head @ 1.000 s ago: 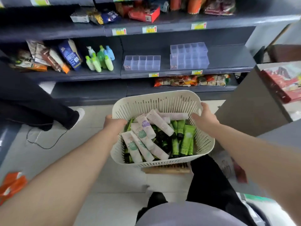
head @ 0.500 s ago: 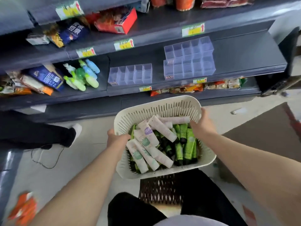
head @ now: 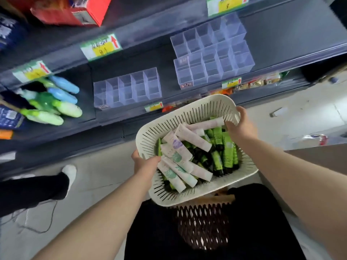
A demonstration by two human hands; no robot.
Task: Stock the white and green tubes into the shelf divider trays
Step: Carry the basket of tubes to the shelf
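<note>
A cream slotted basket [head: 180, 113] hangs in front of me, filled with several white tubes [head: 177, 152] and green tubes [head: 228, 152]. My left hand [head: 145, 163] grips its near left rim, thumb inside. My right hand [head: 240, 124] grips the far right rim. On the dark shelf ahead stand two clear divider trays: a single-row tray [head: 129, 90] on the left and a two-tier tray [head: 212, 55] on the right. Both trays hold nothing.
Green and blue bottles [head: 54, 102] lie on the shelf left of the trays. A red box [head: 71, 10] sits on the shelf above. Another person's dark leg and white shoe [head: 70, 172] are on the floor at left. A brown perforated stool [head: 203, 222] stands under the basket.
The view has closed in on the shelf and tilted; the trays look larger and nearer. Both hands keep their hold on the basket rim.
</note>
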